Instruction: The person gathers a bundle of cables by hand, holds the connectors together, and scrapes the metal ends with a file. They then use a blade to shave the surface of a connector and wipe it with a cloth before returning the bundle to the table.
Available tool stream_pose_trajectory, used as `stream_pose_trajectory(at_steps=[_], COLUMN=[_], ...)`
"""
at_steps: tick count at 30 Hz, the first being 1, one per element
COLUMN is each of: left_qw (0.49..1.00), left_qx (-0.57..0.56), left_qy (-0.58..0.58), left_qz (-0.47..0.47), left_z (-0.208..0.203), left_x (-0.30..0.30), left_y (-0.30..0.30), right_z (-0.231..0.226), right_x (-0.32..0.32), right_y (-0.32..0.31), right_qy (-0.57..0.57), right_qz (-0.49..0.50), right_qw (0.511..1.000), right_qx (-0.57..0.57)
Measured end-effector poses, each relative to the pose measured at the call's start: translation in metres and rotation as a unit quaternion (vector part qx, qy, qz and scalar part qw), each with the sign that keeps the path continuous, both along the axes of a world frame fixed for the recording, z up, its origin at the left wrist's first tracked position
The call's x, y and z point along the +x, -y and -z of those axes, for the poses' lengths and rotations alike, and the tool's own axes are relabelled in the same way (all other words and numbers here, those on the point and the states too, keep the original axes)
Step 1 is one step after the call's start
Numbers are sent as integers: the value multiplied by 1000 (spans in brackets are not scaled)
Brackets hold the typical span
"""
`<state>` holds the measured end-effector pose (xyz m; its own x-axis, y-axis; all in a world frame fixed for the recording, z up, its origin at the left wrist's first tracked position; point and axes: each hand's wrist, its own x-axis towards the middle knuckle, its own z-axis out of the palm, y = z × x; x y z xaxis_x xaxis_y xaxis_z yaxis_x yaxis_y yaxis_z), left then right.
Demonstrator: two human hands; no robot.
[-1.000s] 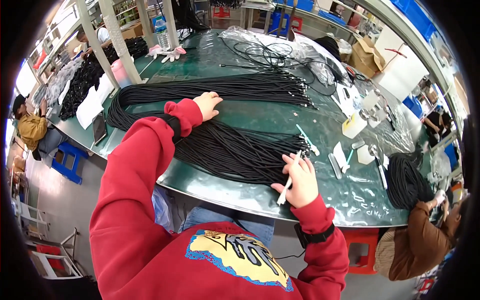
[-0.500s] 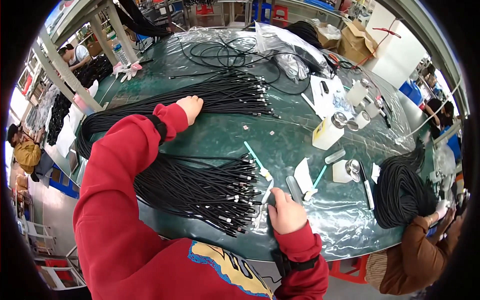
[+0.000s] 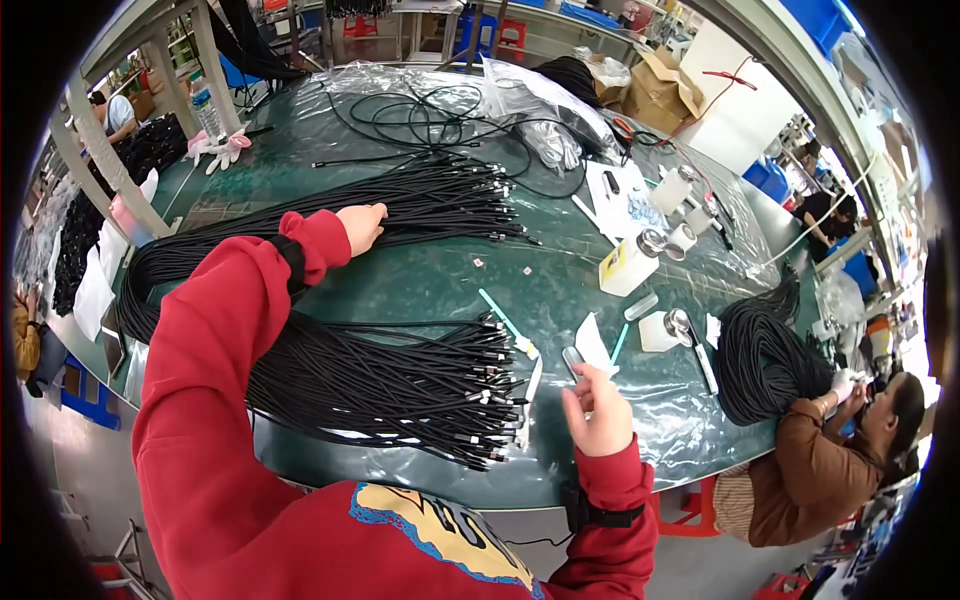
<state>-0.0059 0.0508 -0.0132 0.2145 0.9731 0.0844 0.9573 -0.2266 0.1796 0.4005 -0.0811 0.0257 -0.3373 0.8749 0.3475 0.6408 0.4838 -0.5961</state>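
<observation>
My left hand (image 3: 362, 228) is at the far bundle of black cables (image 3: 430, 205), its fingers bent together over the near side. A second bundle of black cables (image 3: 390, 380) lies closer to me, metal-tipped ends toward the right. Just right of those ends my right hand (image 3: 600, 412) hovers, thumb and forefinger apart, with nothing visible in it. Beside it lie a slim white tool (image 3: 533, 375), a clear tube-like piece (image 3: 572, 362) and a white paper piece (image 3: 592, 342). A teal stick (image 3: 500, 312) with a pale tip rests beyond the near cable ends.
White bottles with metal tops (image 3: 630, 264) (image 3: 660, 332) stand to the right. A coiled black cable bundle (image 3: 760, 360) lies at the right edge, where a co-worker in a brown sleeve (image 3: 815, 470) sits. Loose cables (image 3: 420, 110) and plastic bags (image 3: 550, 100) lie farther back.
My right hand has moved right, away from the slim white tool, and its fingers have lifted. My left hand stays at the far bundle. The whole view has shifted slightly.
</observation>
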Motion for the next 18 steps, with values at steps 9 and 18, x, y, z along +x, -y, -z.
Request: stream_pose_trajectory(at_steps=[9,18], left_qw=[993,888], left_qx=[3,-321], left_qy=[7,328], left_qz=[121,-7], left_z=[7,-30], left_x=[6,-2], left_y=[-11,-23], right_z=[-58,-76], right_x=[-65,-138], right_y=[15,-19], right_qy=[27,56], right_qz=[30,-137], right_qw=[999,975], right_qx=[-5,-167])
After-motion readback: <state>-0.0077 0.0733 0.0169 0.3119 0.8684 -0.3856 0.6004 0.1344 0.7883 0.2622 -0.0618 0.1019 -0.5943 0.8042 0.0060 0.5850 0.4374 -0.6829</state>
